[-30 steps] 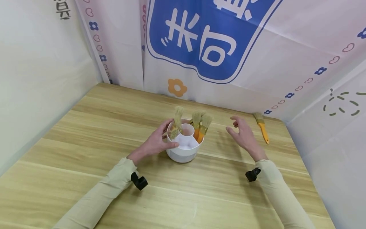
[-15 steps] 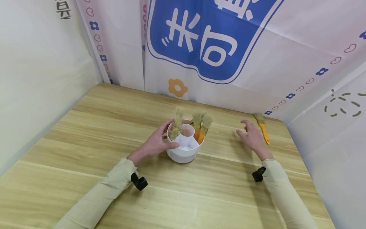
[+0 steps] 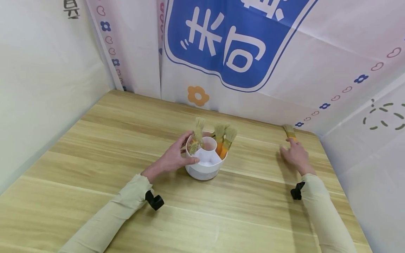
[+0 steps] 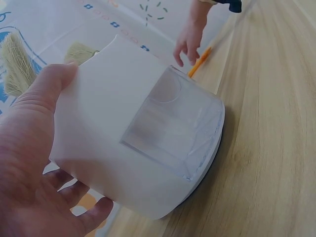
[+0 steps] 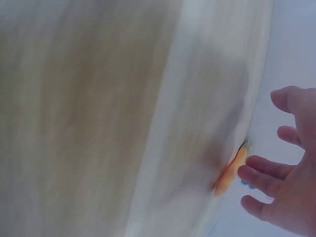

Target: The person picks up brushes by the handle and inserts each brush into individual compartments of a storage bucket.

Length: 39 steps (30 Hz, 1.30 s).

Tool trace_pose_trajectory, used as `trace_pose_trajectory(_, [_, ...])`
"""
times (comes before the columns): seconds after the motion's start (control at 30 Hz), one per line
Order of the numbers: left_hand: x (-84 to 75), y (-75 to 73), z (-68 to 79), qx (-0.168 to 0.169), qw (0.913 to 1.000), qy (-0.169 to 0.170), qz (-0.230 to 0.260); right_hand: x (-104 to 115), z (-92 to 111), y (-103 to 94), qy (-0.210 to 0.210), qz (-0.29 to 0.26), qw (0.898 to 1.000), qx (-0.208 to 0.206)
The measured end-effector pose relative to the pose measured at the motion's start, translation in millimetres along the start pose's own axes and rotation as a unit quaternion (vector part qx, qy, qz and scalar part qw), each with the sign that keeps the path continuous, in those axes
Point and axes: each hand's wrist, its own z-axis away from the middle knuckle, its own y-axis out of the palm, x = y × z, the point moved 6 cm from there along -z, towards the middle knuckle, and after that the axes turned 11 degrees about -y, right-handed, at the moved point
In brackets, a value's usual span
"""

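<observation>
My left hand (image 3: 172, 156) grips the left side of a white round divided holder (image 3: 202, 173), thumb at its rim and fingers along the outside. Several bristle brushes stand in the holder's compartments, among them a brush (image 3: 228, 138) with an orange handle at the right and a brush (image 3: 198, 129) at the left. My right hand (image 3: 296, 156) hovers over another flat paintbrush (image 3: 289, 130) lying at the table's back right. In the head view the hand hides most of that brush's handle. The right wrist view shows spread fingers beside the orange handle (image 5: 230, 173), apparently not closed on it.
The wood-grain table (image 3: 221, 218) extends around the holder. A printed white cloth wall (image 3: 142, 70) borders its back, and plain pale walls stand at both sides. The holder has a clear pocket (image 4: 173, 123) on its outside.
My right hand has moved rightward, away from the holder, and now covers the lying brush's handle. My left hand and the holder have stayed in place.
</observation>
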Motion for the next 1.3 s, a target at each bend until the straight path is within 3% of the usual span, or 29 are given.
trace_pose_trajectory(0.1, [-0.1,0.8,-0.8,0.002,1.0000,0.001,0.001,-7,3,0.8,0.009,-0.002,1.000,0.012])
trace_pose_trajectory(0.5, [0.2,0.7,-0.4,0.001,1.0000,-0.001,0.002,-15,12,-2.4,0.001,-0.013,1.000,-0.019])
trace_pose_trajectory(0.87, [-0.2,-0.9,-0.2,0.000,1.0000,0.005,0.007,-3,29,0.6,-0.034,-0.014,0.998,-0.048])
trace_pose_trajectory(1.3, [-0.8,-1.4,-0.2,0.004,0.9998,0.017,0.007,28,57,3.0,-0.054,-0.019,0.998,0.023])
